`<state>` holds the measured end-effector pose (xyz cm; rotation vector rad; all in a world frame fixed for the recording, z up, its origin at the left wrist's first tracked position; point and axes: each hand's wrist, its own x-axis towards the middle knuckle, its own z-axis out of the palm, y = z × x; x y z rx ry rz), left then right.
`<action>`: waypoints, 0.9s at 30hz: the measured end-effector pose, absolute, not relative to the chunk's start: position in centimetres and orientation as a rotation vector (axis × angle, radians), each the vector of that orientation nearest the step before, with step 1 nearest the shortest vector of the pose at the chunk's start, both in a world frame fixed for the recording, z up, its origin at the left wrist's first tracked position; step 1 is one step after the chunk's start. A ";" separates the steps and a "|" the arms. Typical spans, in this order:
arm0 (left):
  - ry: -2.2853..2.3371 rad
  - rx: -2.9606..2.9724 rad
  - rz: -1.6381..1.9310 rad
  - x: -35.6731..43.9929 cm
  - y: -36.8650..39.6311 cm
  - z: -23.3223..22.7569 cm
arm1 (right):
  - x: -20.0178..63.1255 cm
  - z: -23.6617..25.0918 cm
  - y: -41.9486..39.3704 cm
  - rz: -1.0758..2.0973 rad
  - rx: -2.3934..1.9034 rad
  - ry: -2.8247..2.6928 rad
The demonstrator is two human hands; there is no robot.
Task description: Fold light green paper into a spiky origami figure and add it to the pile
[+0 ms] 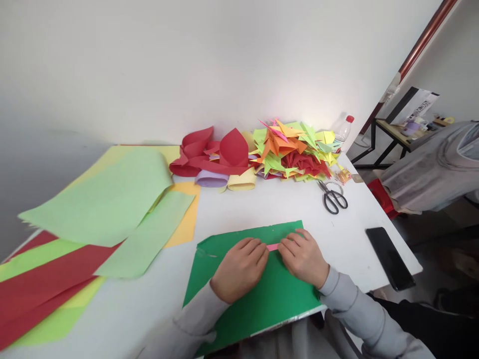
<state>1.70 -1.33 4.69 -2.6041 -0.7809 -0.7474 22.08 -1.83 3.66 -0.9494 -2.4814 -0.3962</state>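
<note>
Pink paper strip (273,247) is pinched between both hands, left hand (239,269) and right hand (304,258), on the green sheet (262,299) at the desk's (262,209) near edge; a fold seems in progress, and firm, even pressing is needed next.

No legible text anywhere. Dark print on white sign (422,106), far right beyond right hand (302,257), too small to read. Bottle (342,130) label blurred.
</note>
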 end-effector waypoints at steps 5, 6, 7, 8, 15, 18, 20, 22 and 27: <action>-0.789 -2.554 -0.837 -1.2 -1.2 5.9 | 25.0 4.4 -1.1 -0.453 -0.977 -2.379; -0.809 -2.539 -0.826 -1.7 -1.2 6.0 | 25.8 4.6 -1.0 -0.452 -1.008 -2.358; -0.829 -2.524 -0.809 -2.2 -1.2 6.1 | 26.4 4.9 -0.9 -0.455 -1.034 -2.334; -0.846 -2.509 -0.795 -2.5 -1.2 6.2 | 26.9 5.1 -0.8 -0.455 -1.061 -2.310; -0.811 -2.543 -0.831 -0.5 -1.6 6.3 | 23.9 5.9 -1.9 -0.334 -1.032 -2.352; -0.802 -2.601 -0.824 1.1 -1.8 6.2 | 21.5 5.5 -2.3 -0.371 -0.939 -2.395; -0.798 -2.617 -0.828 1.8 -1.9 6.1 | 20.6 5.2 -2.5 -0.400 -0.906 -2.402; -0.792 -2.622 -0.854 2.1 -1.9 6.1 | 20.4 5.0 -2.5 -0.400 -0.877 -2.418; -0.774 -2.636 -0.945 1.4 -1.6 6.4 | 21.4 5.3 -2.3 -0.351 -0.873 -2.420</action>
